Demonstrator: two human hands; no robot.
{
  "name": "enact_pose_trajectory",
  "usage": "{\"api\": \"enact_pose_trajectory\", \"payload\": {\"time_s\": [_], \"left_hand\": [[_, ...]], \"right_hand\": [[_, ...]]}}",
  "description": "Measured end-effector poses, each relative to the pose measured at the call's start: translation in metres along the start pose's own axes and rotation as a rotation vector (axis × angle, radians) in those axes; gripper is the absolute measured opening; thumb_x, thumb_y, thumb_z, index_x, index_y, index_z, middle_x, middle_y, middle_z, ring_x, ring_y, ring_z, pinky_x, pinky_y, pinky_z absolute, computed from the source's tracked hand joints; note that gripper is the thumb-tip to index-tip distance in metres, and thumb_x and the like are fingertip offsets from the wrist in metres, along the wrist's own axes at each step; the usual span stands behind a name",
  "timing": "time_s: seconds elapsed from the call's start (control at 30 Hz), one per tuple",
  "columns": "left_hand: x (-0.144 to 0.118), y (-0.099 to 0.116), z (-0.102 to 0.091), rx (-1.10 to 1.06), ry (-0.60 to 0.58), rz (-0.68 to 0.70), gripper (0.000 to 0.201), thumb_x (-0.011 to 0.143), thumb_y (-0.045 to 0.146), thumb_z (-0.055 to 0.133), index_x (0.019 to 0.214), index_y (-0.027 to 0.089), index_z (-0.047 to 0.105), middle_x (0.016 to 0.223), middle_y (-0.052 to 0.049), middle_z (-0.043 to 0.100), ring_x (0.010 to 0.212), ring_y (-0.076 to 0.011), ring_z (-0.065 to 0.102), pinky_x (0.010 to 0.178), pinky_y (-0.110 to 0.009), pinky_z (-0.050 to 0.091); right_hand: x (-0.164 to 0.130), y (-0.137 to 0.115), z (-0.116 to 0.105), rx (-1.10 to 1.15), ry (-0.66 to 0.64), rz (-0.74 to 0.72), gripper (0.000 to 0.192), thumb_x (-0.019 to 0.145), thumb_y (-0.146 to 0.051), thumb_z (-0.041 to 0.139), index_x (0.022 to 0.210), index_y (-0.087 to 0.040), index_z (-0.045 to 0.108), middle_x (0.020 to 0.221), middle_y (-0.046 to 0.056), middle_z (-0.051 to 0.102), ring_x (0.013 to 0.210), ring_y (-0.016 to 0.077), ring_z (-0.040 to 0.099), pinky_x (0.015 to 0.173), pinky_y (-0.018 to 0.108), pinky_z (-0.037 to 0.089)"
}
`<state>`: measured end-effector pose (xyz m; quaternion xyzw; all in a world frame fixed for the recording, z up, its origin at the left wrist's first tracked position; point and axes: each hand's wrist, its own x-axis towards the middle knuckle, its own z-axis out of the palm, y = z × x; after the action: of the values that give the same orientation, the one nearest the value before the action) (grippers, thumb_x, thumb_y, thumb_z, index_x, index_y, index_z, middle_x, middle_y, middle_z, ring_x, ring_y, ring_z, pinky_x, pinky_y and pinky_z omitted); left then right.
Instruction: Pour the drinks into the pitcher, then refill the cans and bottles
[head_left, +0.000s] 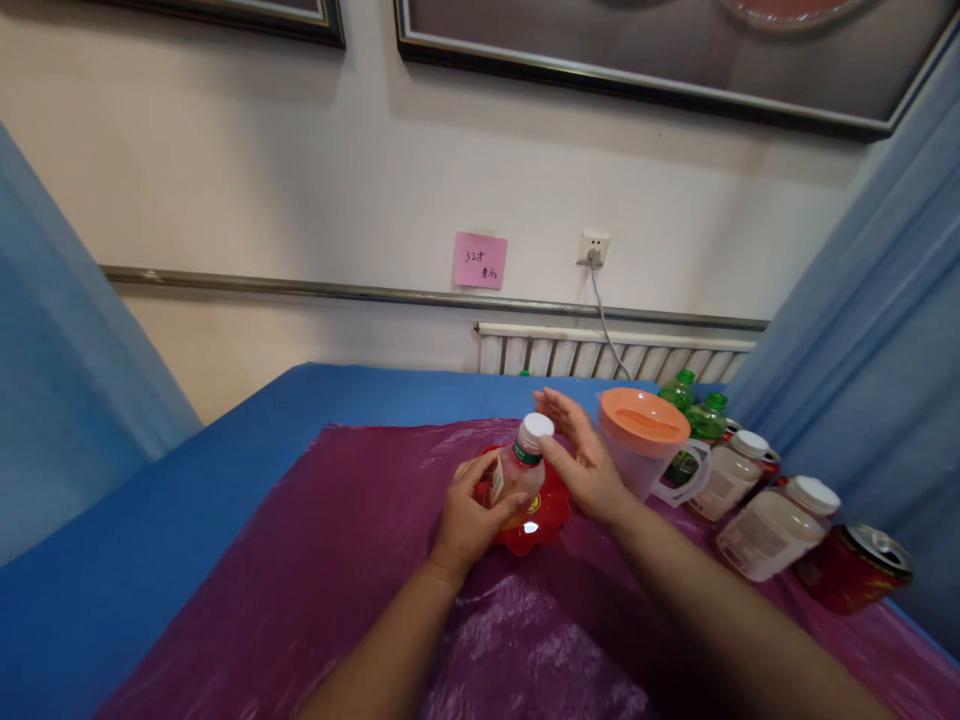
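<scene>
My left hand (472, 515) is wrapped round a small clear plastic bottle (528, 478) with a green band at its neck and a white cap (538, 428). The bottle stands nearly upright, leaning slightly, over a red scalloped dish (556, 512); whether its base touches the dish is hidden. Beside the cap is my right hand (586, 460), fingers stretched out and apart. Its thumb tip reaches the cap's edge; I cannot tell whether it touches. To the right of that hand stands a clear pitcher (634, 465) with an orange lid (645, 420).
Green bottles (709, 415), white-capped jars (776, 530) and a red can (855, 568) line the right side. A purple plastic sheet (300, 570) covers part of the blue table (150, 560). Blue curtains (885, 300) hang at both sides. Behind are a radiator (555, 350) and a plugged socket (593, 248).
</scene>
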<state>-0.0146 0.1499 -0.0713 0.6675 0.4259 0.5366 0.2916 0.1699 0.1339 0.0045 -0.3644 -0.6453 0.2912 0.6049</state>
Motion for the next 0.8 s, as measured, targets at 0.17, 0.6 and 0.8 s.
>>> {"api": "enact_pose_trajectory", "payload": {"time_s": [0.17,0.6,0.8], "left_hand": [[-0.001,0.003,0.0,0.009,-0.012,0.005,0.057,0.067,0.028,0.088,0.121,0.026,0.07,0.119,-0.007,0.07,0.111,-0.0275,0.066,0.101,-0.046,0.052],[-0.004,0.005,0.0,0.047,-0.046,0.061,0.052,0.073,0.032,0.083,0.122,0.026,0.069,0.116,-0.006,0.07,0.108,-0.0255,0.066,0.099,-0.044,0.053],[-0.001,0.003,0.0,0.067,-0.015,0.09,0.054,0.073,0.045,0.084,0.121,0.025,0.069,0.115,-0.008,0.071,0.108,-0.027,0.067,0.099,-0.046,0.054]], "right_hand": [[-0.002,0.001,0.005,0.114,0.096,-0.014,0.029,0.091,-0.031,0.067,0.119,-0.025,0.063,0.121,0.008,0.073,0.112,0.0228,0.068,0.102,0.046,0.049],[-0.003,-0.001,0.024,0.102,0.267,-0.007,0.021,0.086,-0.028,0.07,0.099,-0.025,0.053,0.111,0.006,0.072,0.107,0.0205,0.067,0.097,0.041,0.051],[-0.002,-0.004,0.028,0.047,0.286,0.011,0.032,0.082,-0.031,0.076,0.105,-0.024,0.056,0.109,0.006,0.07,0.102,0.0205,0.067,0.096,0.041,0.051]]}}
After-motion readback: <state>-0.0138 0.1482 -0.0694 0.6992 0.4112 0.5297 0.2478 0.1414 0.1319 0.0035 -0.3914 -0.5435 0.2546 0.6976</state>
